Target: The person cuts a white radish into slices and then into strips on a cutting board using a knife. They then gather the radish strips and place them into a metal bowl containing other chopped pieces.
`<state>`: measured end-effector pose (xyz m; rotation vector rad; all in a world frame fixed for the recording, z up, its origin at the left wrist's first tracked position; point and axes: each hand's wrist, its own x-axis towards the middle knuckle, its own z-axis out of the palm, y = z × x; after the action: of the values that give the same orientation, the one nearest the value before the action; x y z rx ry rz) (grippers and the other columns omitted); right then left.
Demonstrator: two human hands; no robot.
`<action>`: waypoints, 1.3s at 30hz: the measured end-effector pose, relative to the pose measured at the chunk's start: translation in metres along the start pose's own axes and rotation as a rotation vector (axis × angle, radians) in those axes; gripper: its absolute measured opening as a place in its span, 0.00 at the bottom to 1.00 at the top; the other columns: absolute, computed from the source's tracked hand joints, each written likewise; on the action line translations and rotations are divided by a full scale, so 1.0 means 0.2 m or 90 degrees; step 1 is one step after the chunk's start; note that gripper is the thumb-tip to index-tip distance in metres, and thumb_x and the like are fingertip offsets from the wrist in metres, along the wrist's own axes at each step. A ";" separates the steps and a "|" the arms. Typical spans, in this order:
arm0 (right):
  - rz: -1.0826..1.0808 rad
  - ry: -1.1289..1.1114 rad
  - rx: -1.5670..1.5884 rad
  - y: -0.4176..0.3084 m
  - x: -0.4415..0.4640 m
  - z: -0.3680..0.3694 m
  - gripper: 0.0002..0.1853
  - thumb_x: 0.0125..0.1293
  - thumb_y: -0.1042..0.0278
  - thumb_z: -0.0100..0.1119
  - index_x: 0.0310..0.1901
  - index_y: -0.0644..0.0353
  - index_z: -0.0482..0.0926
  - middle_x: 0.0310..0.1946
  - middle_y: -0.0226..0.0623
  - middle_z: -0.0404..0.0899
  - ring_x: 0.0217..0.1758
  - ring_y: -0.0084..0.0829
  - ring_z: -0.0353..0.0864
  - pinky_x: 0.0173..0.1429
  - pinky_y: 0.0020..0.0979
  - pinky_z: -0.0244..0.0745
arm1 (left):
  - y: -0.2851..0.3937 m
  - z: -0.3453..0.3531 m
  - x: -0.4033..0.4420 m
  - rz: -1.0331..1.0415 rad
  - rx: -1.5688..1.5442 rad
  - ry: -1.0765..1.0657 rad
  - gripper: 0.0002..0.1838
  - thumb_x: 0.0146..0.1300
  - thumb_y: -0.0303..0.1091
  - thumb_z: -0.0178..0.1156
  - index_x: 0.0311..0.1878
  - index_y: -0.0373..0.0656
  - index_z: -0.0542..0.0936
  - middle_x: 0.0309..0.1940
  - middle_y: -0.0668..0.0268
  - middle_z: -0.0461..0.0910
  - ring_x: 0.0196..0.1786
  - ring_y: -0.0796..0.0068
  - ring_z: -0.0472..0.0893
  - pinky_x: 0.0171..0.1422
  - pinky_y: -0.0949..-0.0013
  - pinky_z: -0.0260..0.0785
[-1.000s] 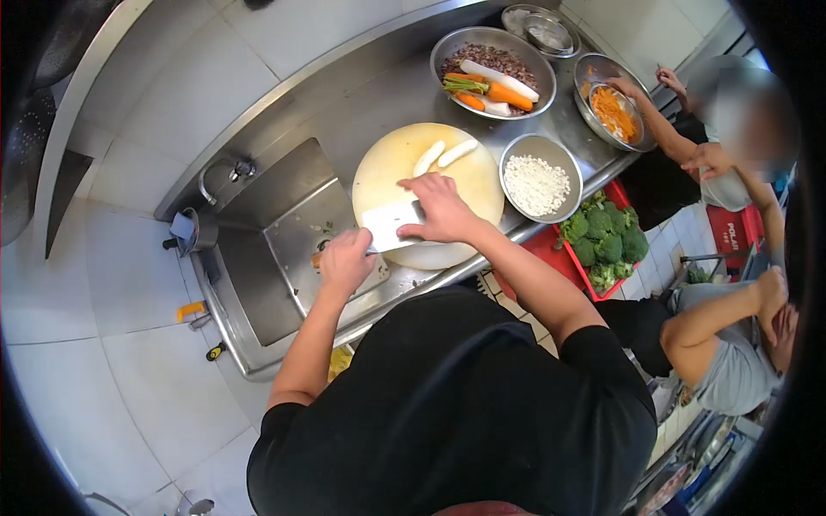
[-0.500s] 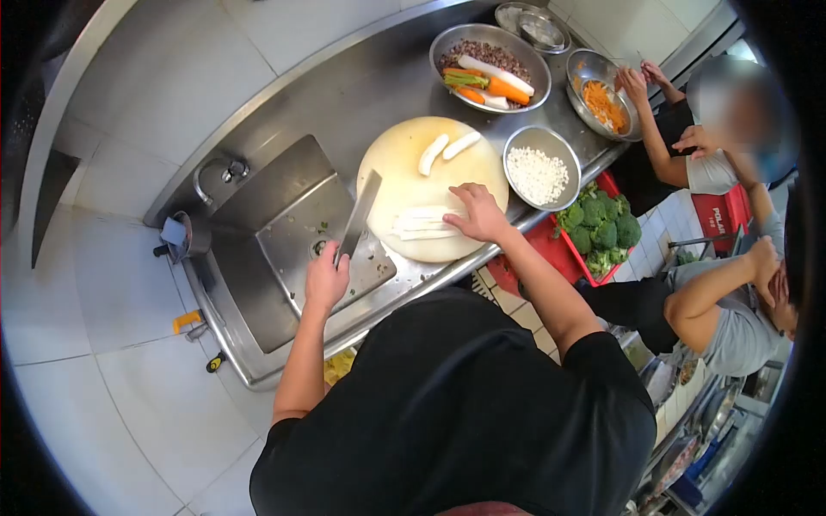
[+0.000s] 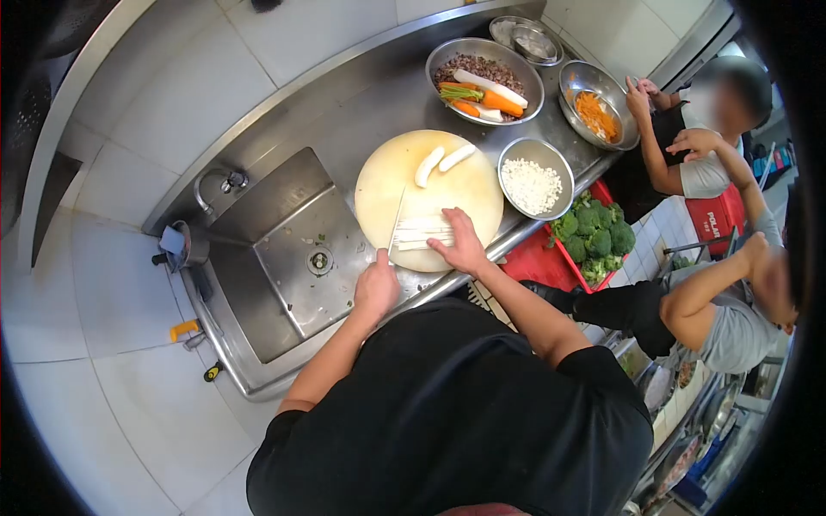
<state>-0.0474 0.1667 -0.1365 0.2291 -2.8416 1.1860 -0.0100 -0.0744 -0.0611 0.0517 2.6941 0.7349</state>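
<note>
My left hand (image 3: pixel 377 285) is closed around the handle of a knife (image 3: pixel 397 215), its blade seen edge-on at the left end of a row of long white radish strips (image 3: pixel 422 230). My right hand (image 3: pixel 461 245) holds those strips down from the right, thumb and fingers on them. They lie on a round, cream cutting board (image 3: pixel 387 163). Two curved white radish pieces (image 3: pixel 428 167) are at the board's far side. Right beside the board, a metal bowl (image 3: pixel 564 163) contains small white cubes (image 3: pixel 531 187).
A sink (image 3: pixel 275 292) with a faucet (image 3: pixel 225 182) is at left. Behind the board stands a bowl (image 3: pixel 538 99) of carrots, white radish and grains. Shredded carrot (image 3: pixel 595 116) fills another bowl near a co-worker's hands (image 3: pixel 641 90). Broccoli (image 3: pixel 594 228) sits in a red crate below the counter edge.
My left hand has brought the knife from over the sink, rightward to the strips' left end, turning the blade edge-on. My right hand stays on the strips.
</note>
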 end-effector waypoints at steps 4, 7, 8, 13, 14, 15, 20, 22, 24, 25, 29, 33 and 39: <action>-0.118 -0.089 -0.227 -0.05 0.03 -0.12 0.51 0.64 0.32 0.67 0.75 0.66 0.66 0.74 0.56 0.67 0.81 0.57 0.60 0.85 0.48 0.55 | 0.01 -0.04 0.04 0.001 -0.010 0.027 0.18 0.73 0.32 0.52 0.61 0.34 0.70 0.39 0.36 0.85 0.44 0.33 0.85 0.53 0.37 0.76; -0.201 -0.142 -0.285 -0.02 0.11 -0.12 0.52 0.63 0.28 0.63 0.76 0.66 0.66 0.74 0.51 0.68 0.80 0.52 0.62 0.84 0.48 0.54 | -0.01 -0.04 0.03 -0.025 -0.011 0.055 0.19 0.71 0.31 0.54 0.61 0.35 0.70 0.39 0.36 0.85 0.45 0.33 0.86 0.53 0.37 0.76; -0.229 -0.166 -0.278 -0.01 0.14 -0.11 0.53 0.63 0.27 0.62 0.76 0.65 0.66 0.73 0.50 0.69 0.80 0.51 0.62 0.84 0.48 0.54 | -0.04 -0.02 0.04 -0.040 0.002 0.053 0.19 0.70 0.31 0.55 0.61 0.35 0.70 0.39 0.36 0.85 0.45 0.32 0.86 0.53 0.37 0.76; -0.178 -0.103 -0.339 -0.04 0.17 0.00 0.43 0.70 0.30 0.55 0.68 0.66 0.73 0.58 0.46 0.74 0.62 0.45 0.72 0.65 0.45 0.67 | 0.04 -0.05 0.03 -0.093 0.049 0.009 0.22 0.66 0.33 0.59 0.61 0.36 0.70 0.38 0.37 0.85 0.45 0.33 0.86 0.54 0.38 0.77; -0.157 -0.077 -0.339 -0.06 0.13 0.03 0.42 0.71 0.30 0.54 0.66 0.66 0.74 0.56 0.46 0.75 0.59 0.44 0.72 0.62 0.45 0.67 | 0.02 -0.04 0.03 -0.095 0.056 0.008 0.22 0.66 0.33 0.60 0.60 0.36 0.70 0.39 0.37 0.85 0.45 0.33 0.86 0.54 0.38 0.77; -0.151 -0.052 -0.361 -0.06 0.12 0.05 0.41 0.71 0.31 0.55 0.65 0.67 0.74 0.54 0.46 0.75 0.58 0.44 0.72 0.61 0.45 0.67 | 0.02 -0.03 0.03 -0.095 0.060 0.012 0.23 0.65 0.34 0.61 0.60 0.36 0.70 0.39 0.37 0.85 0.45 0.33 0.86 0.54 0.38 0.77; -0.129 -0.066 -0.372 -0.09 0.13 0.05 0.39 0.69 0.34 0.60 0.61 0.69 0.75 0.50 0.47 0.75 0.56 0.44 0.72 0.59 0.44 0.69 | 0.09 -0.08 -0.02 -0.106 0.086 0.022 0.20 0.68 0.34 0.58 0.58 0.37 0.70 0.41 0.37 0.85 0.48 0.34 0.86 0.55 0.39 0.77; -0.158 -0.068 -0.381 -0.07 0.14 0.06 0.39 0.69 0.36 0.60 0.61 0.70 0.75 0.49 0.46 0.75 0.55 0.43 0.73 0.58 0.43 0.70 | 0.10 -0.04 -0.04 -0.107 0.106 0.009 0.19 0.69 0.34 0.56 0.59 0.36 0.70 0.42 0.36 0.85 0.48 0.34 0.86 0.55 0.38 0.77; -0.193 -0.080 -0.383 -0.02 0.17 0.07 0.38 0.70 0.37 0.60 0.62 0.71 0.75 0.49 0.45 0.75 0.52 0.42 0.74 0.56 0.42 0.72 | 0.11 -0.04 -0.05 -0.078 0.099 -0.003 0.18 0.70 0.33 0.54 0.59 0.36 0.70 0.41 0.36 0.85 0.46 0.33 0.86 0.54 0.38 0.77; -0.209 -0.092 -0.402 -0.02 0.19 0.05 0.38 0.71 0.39 0.60 0.63 0.71 0.74 0.49 0.45 0.77 0.52 0.42 0.76 0.56 0.41 0.74 | 0.12 -0.04 -0.05 -0.063 0.095 -0.008 0.17 0.70 0.32 0.53 0.59 0.36 0.70 0.40 0.36 0.85 0.45 0.33 0.86 0.53 0.37 0.77; -0.187 -0.233 -0.375 0.00 0.27 -0.04 0.39 0.72 0.39 0.59 0.66 0.71 0.73 0.53 0.48 0.77 0.58 0.44 0.77 0.60 0.43 0.75 | 0.00 -0.05 0.00 -0.054 0.093 0.071 0.13 0.73 0.33 0.53 0.55 0.37 0.70 0.36 0.35 0.84 0.42 0.29 0.84 0.52 0.33 0.75; -0.174 -0.196 -0.352 -0.05 0.25 -0.05 0.41 0.72 0.37 0.58 0.67 0.71 0.72 0.56 0.47 0.75 0.61 0.43 0.74 0.61 0.44 0.73 | 0.02 -0.08 0.00 -0.099 0.105 0.067 0.12 0.74 0.33 0.53 0.54 0.37 0.70 0.35 0.34 0.84 0.41 0.28 0.84 0.50 0.32 0.75; -0.112 -0.188 -0.348 -0.10 0.22 0.05 0.44 0.70 0.35 0.60 0.70 0.72 0.69 0.59 0.48 0.73 0.63 0.43 0.71 0.64 0.44 0.69 | 0.07 -0.02 -0.05 -0.073 0.121 0.024 0.12 0.74 0.34 0.52 0.53 0.38 0.72 0.35 0.37 0.85 0.42 0.32 0.85 0.49 0.34 0.76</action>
<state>-0.0871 0.1415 -0.1250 0.6450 -3.1691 0.3391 -0.0028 -0.0661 -0.0475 -0.0701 2.7681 0.4500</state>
